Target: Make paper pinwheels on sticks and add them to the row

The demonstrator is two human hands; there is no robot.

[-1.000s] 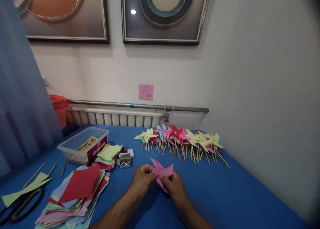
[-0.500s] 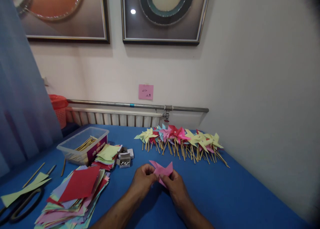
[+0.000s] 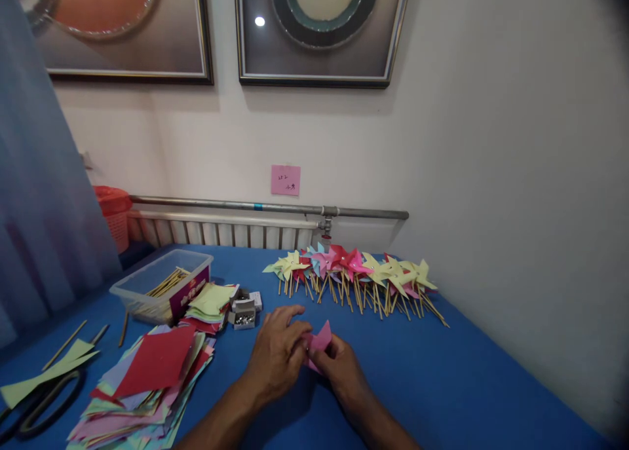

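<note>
A pink folded-paper pinwheel [image 3: 322, 338] is between my two hands, just above the blue table. My right hand [image 3: 345, 373] pinches its right side, thumb in front and fingers behind. At its left side is my left hand [image 3: 278, 352], thumb and a finger closed on the paper near the middle, other fingers raised and curved. The hands cover much of the pinwheel's left half. Beyond them, finished pinwheels on sticks [image 3: 346, 270] lie in a row. Two small boxes of metal fasteners [image 3: 244, 319] sit left of my left hand.
On the left, a clear plastic tub [image 3: 122, 294] holds thin sticks. Stacked paper squares [image 3: 152, 365] and a smaller pile [image 3: 212, 299] lie near it. Scissors [image 3: 54, 397] rest under pale green paper strips [image 3: 59, 368]. A radiator [image 3: 221, 230] and wall stand behind the table.
My left hand has turned over the pinwheel's left side, its fingers lifting and covering more of it. The pinwheel has rotated a little; my right hand keeps its pinch.
</note>
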